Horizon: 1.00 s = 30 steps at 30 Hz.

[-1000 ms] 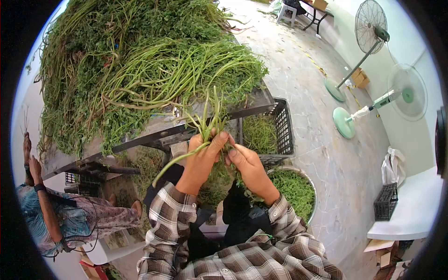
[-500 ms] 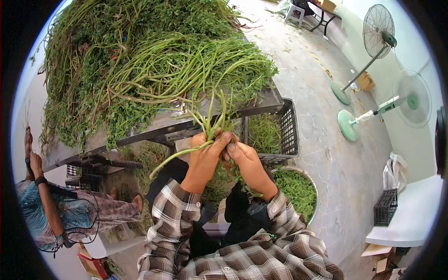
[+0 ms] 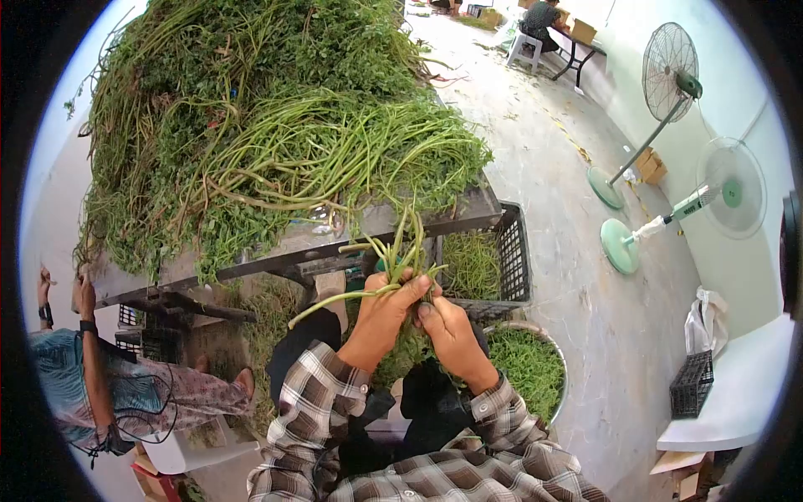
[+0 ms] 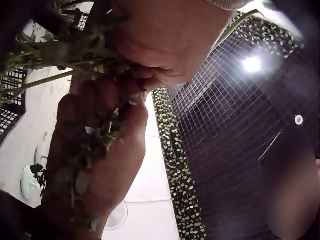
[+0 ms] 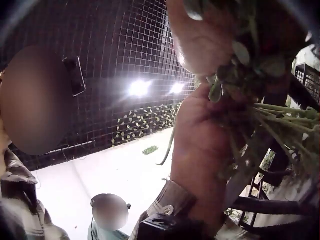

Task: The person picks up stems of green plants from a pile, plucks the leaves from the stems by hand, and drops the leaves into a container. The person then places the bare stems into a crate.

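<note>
My left hand (image 3: pixel 378 322) grips a small bunch of green leafy stems (image 3: pixel 407 238), their bare ends pointing up and away past the thumb. One longer stem (image 3: pixel 335 303) sticks out to the left from the same grip. Close against it, my right hand (image 3: pixel 456 339) has its fingers curled and its thumb pressed on the forefinger, pinching leafy stems at the bunch's side. In the left wrist view, leafy sprigs (image 4: pixel 80 182) hang across the right hand. The right wrist view shows stems (image 5: pixel 290 117) fanning out beside the left hand; the fingertips are partly hidden.
A large heap of leafy stems (image 3: pixel 335 142) covers the table (image 3: pixel 360 224) ahead. Below its right end stand a black crate (image 3: pixel 512 251) with stems and a round tub (image 3: pixel 562 376) of greens. Two fans (image 3: pixel 619 247) stand right. Another person (image 3: pixel 100 376) stands at left.
The view has shifted, so the table and both hands sit lower in it. My hands stay together on the bunch; the right thumb has slid slightly downward. At left, the other person's hands have moved apart.
</note>
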### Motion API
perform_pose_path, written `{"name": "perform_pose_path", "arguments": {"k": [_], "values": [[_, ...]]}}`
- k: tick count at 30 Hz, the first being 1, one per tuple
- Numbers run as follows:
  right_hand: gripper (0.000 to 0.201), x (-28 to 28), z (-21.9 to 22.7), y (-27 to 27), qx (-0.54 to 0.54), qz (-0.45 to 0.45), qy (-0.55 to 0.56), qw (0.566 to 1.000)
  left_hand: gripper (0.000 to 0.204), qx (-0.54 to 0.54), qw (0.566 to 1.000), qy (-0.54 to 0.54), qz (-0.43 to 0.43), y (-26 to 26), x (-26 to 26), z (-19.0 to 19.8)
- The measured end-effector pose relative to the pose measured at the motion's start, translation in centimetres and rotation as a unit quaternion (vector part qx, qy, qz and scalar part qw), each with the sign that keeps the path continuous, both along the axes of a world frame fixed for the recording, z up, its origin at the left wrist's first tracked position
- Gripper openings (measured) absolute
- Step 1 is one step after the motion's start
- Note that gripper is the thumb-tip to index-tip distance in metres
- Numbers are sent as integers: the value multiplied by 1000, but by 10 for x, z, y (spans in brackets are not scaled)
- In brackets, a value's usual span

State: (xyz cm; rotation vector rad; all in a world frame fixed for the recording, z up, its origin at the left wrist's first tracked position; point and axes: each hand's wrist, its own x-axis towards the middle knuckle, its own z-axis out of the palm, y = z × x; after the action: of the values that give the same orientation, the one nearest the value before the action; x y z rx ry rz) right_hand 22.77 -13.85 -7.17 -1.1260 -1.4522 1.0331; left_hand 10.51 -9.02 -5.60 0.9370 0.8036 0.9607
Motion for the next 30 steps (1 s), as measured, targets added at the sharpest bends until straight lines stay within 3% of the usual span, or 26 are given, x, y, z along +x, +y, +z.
{"name": "perform_pose_path", "arguments": {"k": [5, 7, 15, 17, 21, 23, 26, 30], "values": [[30, -5, -2, 5, -16, -6, 27, 999, 19, 16, 1000, -20, 9, 5, -5, 2], [30, -8, -1, 7, -56, 14, 125, 990, 18, 54, 998, 21, 7, 8, -8, 9], [34, -10, -7, 15, -77, -4, 107, 991, 28, 131, 982, 129, 36, 14, -18, 22], [34, -9, -7, 19, -32, 5, 109, 994, 27, 132, 979, 151, 44, 14, -20, 26], [35, -5, -9, 25, -76, 27, 99, 992, 28, 146, 982, 118, 26, 18, -22, 23], [32, -10, -14, 29, -88, 38, 190, 977, 27, 129, 985, 111, 16, 16, -23, 26], [28, -17, 7, 23, -96, 17, 225, 970, 24, 89, 993, 74, 9, 15, -25, 21], [25, -13, 7, 16, -88, 45, 152, 983, 17, 15, 999, -18, 35, 12, -23, 19]]}}
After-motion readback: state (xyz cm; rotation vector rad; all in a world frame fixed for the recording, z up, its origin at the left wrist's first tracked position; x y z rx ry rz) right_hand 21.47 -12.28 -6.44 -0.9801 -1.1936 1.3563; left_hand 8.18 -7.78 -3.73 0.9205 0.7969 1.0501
